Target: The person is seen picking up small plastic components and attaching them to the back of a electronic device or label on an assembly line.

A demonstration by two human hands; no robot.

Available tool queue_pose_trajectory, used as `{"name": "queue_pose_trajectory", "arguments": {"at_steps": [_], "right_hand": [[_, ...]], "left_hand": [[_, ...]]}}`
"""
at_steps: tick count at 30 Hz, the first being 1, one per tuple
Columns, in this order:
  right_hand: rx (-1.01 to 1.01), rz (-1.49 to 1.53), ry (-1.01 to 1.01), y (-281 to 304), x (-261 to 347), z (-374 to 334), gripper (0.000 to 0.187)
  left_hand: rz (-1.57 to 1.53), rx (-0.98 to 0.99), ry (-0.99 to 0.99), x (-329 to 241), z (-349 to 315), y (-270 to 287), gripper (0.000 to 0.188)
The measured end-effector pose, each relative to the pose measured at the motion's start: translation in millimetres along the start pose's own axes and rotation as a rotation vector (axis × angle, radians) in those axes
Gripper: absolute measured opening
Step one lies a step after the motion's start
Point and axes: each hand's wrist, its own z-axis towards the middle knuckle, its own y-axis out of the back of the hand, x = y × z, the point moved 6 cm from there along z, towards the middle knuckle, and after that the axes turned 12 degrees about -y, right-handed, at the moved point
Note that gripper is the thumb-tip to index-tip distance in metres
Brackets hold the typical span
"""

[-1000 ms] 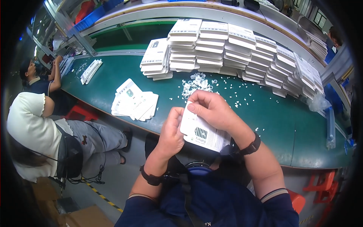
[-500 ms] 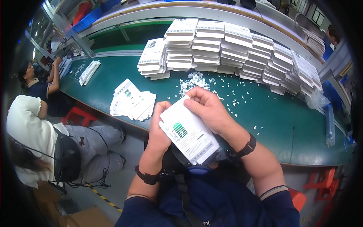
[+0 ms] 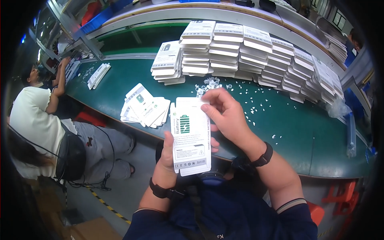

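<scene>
A thin white battery carton (image 3: 192, 138) with green and grey print stands out in front of me, just over the table's near edge. My left hand (image 3: 165, 158) is closed round it from beneath, thumb along the left side and fingertips showing past the right side. At its upper right corner, my right hand (image 3: 228, 114) has thumb and forefinger against the edge. Small flaps stick out at the carton's top and bottom. Left of it, a fanned pile of flat white cartons (image 3: 140, 106) lies on the table.
Tall stacks of white cartons (image 3: 224, 48) line the back of the green table (image 3: 280, 152). Clear plastic rings (image 3: 210, 85) and scattered white bits lie before them. A small carton bundle (image 3: 99, 76) lies far left. Two people are at the left; red stools stand below.
The carton has turned from a slant to nearly upright, its printed face toward me. My left hand has moved lower and under it; the right hand stays by its upper corner.
</scene>
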Motion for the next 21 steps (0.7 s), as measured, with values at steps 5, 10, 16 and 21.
{"name": "queue_pose_trajectory", "arguments": {"at_steps": [5, 10, 16, 21], "right_hand": [[0.04, -0.279, 0.195, -11.1, 10.4, -5.7, 0.032], [0.153, -0.17, 0.077, -13.5, 5.5, -4.4, 0.025], [0.19, -0.316, 0.126, -7.5, 0.9, 0.9, 0.033], [0.082, 0.051, 0.07, -6.3, 0.9, -3.2, 0.029]], "left_hand": [[-0.006, 0.06, -0.053, -8.2, -3.4, 8.7, 0.101], [0.095, 0.017, -0.062, -9.7, -5.3, 17.6, 0.087], [0.138, 0.094, -0.044, -3.7, -5.7, 14.9, 0.083], [0.036, 0.068, -0.044, -12.6, -11.5, 16.9, 0.07]]}}
